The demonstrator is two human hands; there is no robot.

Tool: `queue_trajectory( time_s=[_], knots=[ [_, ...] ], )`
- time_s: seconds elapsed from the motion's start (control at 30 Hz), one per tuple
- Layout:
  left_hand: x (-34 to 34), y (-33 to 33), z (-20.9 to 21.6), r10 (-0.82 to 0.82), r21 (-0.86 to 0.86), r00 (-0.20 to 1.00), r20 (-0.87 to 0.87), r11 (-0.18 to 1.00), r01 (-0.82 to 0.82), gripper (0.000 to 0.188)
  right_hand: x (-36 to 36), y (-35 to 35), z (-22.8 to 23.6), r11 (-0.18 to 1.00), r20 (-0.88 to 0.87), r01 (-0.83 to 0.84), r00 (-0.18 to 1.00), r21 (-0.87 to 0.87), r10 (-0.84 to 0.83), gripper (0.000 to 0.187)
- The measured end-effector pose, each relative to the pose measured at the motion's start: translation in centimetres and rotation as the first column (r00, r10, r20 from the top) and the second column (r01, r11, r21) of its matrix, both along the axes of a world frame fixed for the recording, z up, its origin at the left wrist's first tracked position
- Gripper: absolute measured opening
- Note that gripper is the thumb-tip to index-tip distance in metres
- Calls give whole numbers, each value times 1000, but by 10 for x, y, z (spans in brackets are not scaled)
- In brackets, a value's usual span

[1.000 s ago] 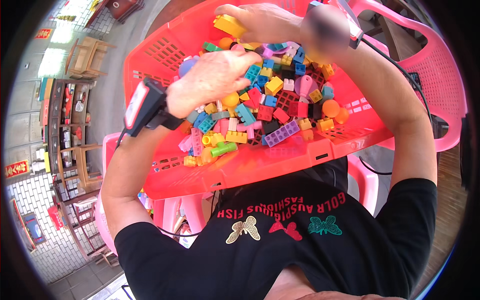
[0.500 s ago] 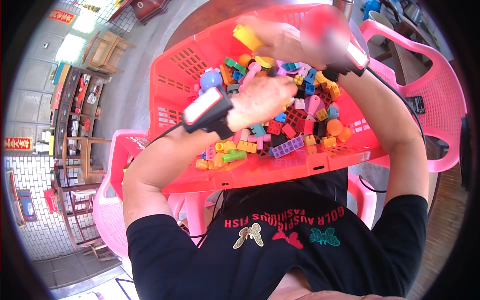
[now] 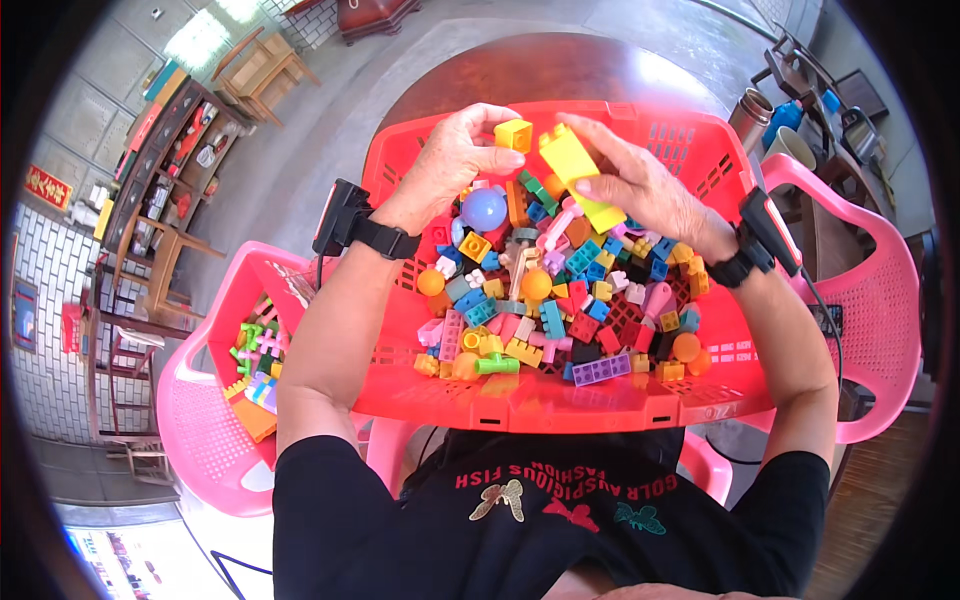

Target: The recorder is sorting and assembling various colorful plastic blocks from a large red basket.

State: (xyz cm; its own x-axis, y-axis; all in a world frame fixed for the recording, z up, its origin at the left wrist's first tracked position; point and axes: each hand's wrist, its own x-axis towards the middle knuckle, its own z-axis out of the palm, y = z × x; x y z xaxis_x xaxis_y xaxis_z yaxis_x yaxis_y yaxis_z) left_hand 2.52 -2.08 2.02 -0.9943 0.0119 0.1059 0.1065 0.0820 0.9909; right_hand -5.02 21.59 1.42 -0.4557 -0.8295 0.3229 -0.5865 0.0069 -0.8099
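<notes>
My left hand (image 3: 458, 160) pinches a small orange-yellow toy block (image 3: 514, 135) between thumb and fingers, above the far left part of a red plastic basket (image 3: 500, 412). Just right of it, my right hand (image 3: 645, 182) grips a longer yellow block stack (image 3: 567, 155), tilted, with a lime-yellow lower end. The two held pieces are close but apart. Below them, the basket holds many loose toy pieces, among them a blue ball (image 3: 484, 209), an orange ball (image 3: 537, 284), a purple studded brick (image 3: 601, 370) and a green tube-shaped piece (image 3: 497, 366).
A pink chair (image 3: 215, 440) at the left bears another red container (image 3: 262, 345) with toy pieces. Another pink chair (image 3: 875, 330) stands at the right. Behind the basket is a round brown table (image 3: 470, 75). A metal flask (image 3: 750, 112) stands at the far right.
My left hand has risen from the pile and now holds a block. My right hand, with its yellow piece, has swung from the far left rim to the right of my left hand. The view has shifted.
</notes>
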Motion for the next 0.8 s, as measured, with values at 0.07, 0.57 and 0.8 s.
queue_trajectory(
  time_s=[0.07, 0.57, 0.8],
  knots=[
    [-3, 3, 0, -52, 29, 999, 10, 998, 52, 42, 1, -2, -3, 1000, -66, 10, 998, 19, -9, 64],
    [-3, 17, -4, -57, -17, 987, -149, 998, 55, 42, 3, -1, 4, 998, 145, 27, 989, 56, -34, 54],
    [2, 21, -5, -82, -565, 899, -431, 801, -197, 52, 13, -1, 9, 997, 91, 67, 993, 41, -70, 66]
  ],
)
